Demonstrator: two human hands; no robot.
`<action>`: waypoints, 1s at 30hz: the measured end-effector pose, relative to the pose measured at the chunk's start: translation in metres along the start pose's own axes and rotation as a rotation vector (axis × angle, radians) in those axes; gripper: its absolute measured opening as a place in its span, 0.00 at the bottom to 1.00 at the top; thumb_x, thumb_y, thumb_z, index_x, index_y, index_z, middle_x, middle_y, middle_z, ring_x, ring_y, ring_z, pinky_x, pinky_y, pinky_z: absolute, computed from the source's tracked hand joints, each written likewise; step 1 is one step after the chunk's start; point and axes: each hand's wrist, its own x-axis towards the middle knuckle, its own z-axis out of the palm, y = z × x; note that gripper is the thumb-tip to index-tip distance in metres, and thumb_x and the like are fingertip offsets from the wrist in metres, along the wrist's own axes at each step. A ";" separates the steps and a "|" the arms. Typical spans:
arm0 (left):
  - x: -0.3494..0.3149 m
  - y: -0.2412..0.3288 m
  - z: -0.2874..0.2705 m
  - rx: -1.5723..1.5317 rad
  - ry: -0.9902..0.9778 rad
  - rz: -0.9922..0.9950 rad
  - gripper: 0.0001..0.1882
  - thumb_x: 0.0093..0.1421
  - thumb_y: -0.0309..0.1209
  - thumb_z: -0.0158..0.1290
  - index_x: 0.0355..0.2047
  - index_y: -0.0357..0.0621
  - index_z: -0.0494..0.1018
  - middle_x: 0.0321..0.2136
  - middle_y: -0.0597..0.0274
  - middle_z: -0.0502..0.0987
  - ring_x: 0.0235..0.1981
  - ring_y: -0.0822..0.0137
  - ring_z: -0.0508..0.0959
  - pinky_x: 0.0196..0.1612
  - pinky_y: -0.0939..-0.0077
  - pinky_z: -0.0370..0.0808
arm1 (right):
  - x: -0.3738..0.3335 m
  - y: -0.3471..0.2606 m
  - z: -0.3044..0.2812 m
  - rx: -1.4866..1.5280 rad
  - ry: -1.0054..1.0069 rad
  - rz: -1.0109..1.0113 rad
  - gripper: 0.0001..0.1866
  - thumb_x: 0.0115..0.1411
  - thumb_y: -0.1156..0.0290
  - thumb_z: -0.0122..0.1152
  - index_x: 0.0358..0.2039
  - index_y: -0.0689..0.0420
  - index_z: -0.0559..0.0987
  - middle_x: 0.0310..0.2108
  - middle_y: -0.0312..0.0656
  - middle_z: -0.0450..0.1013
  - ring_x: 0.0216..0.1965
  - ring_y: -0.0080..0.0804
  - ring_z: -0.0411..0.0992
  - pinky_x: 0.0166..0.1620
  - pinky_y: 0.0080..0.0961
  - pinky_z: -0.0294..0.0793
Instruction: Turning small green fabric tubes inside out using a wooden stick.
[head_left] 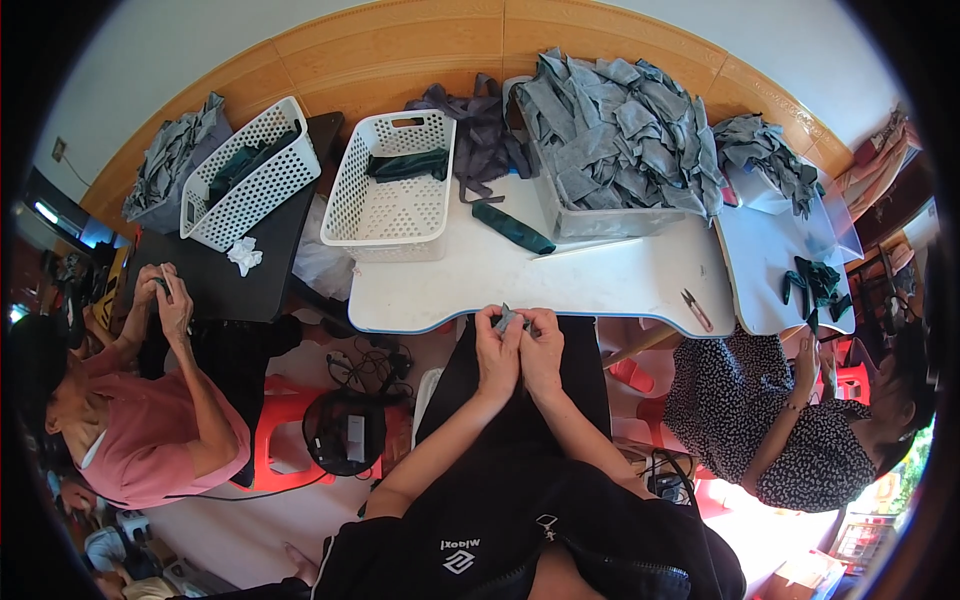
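Both bare forearms reach away from the body and slant toward each other, the left forearm (440, 447) from the near left, the right forearm (592, 437) from the near right. They narrow to wrists held close together. The left hand (496, 352) and the right hand (541, 352) meet side by side, fingers (544, 318) curled inward at the far end, each hand closed in a small pinching grip.

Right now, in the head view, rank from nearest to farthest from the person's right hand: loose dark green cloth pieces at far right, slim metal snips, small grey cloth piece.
1. Small grey cloth piece: touching the right hand.
2. Slim metal snips: rightward, on the white table.
3. Loose dark green cloth pieces: far right, on the neighbouring table.
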 end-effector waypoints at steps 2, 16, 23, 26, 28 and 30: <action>0.010 0.001 -0.010 0.154 -0.053 0.009 0.17 0.58 0.31 0.58 0.43 0.34 0.67 0.24 0.65 0.74 0.25 0.79 0.70 0.27 0.84 0.67 | -0.001 0.006 -0.004 -0.078 -0.017 0.033 0.08 0.55 0.79 0.59 0.37 0.61 0.80 0.33 0.35 0.68 0.34 0.20 0.67 0.38 0.16 0.64; 0.013 0.000 -0.037 0.118 -0.469 -0.109 0.10 0.59 0.32 0.55 0.29 0.37 0.78 0.22 0.68 0.75 0.24 0.81 0.70 0.27 0.85 0.65 | -0.026 -0.009 -0.044 1.143 -0.988 0.916 0.16 0.66 0.55 0.49 0.23 0.46 0.74 0.14 0.23 0.55 0.19 0.16 0.52 0.33 0.22 0.56; -0.005 0.030 -0.027 -0.252 -0.321 0.018 0.13 0.63 0.29 0.50 0.46 0.37 0.74 0.35 0.65 0.75 0.37 0.76 0.74 0.38 0.83 0.71 | -0.021 -0.015 -0.045 1.636 -0.981 0.719 0.34 0.65 0.38 0.32 0.58 0.51 0.64 0.10 0.23 0.55 0.17 0.16 0.53 0.37 0.26 0.59; 0.002 0.041 -0.044 0.310 -0.352 0.135 0.13 0.58 0.25 0.54 0.44 0.35 0.76 0.35 0.65 0.76 0.37 0.74 0.76 0.39 0.84 0.71 | -0.015 -0.025 -0.049 1.563 -0.925 0.794 0.35 0.64 0.37 0.32 0.56 0.53 0.65 0.15 0.29 0.60 0.19 0.19 0.56 0.35 0.26 0.60; 0.012 0.043 -0.051 0.057 -0.142 -0.003 0.09 0.57 0.23 0.56 0.38 0.36 0.78 0.32 0.61 0.78 0.35 0.72 0.77 0.38 0.82 0.73 | -0.016 -0.031 -0.057 1.397 -0.755 0.964 0.35 0.65 0.38 0.32 0.56 0.54 0.67 0.20 0.33 0.65 0.21 0.22 0.57 0.33 0.26 0.60; 0.023 0.048 -0.061 -0.227 0.112 -0.250 0.07 0.58 0.22 0.54 0.37 0.36 0.77 0.32 0.58 0.78 0.35 0.71 0.78 0.39 0.80 0.75 | -0.020 -0.036 -0.070 1.093 -0.776 0.793 0.33 0.65 0.38 0.32 0.54 0.53 0.67 0.23 0.36 0.65 0.23 0.24 0.58 0.32 0.26 0.60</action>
